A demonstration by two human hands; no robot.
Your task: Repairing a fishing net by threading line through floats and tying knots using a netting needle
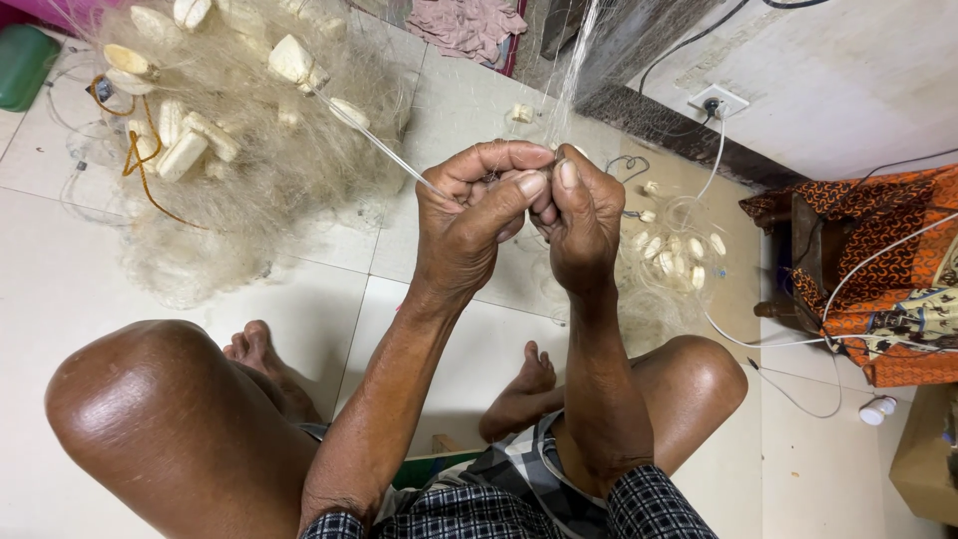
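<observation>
Both hands, left hand (469, 215) and right hand (582, 215), pinch the fishing line (374, 143) between their touching fingertips.

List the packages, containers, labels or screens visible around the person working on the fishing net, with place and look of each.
Green container: top left edge on the floor, rounded, plain green, partly cut off.
Small white bottle: on the floor at right, lying on its side, white cap.
Cardboard box: bottom right corner, brown, only part visible.
No screens or signs in view; no label is readable.
</observation>
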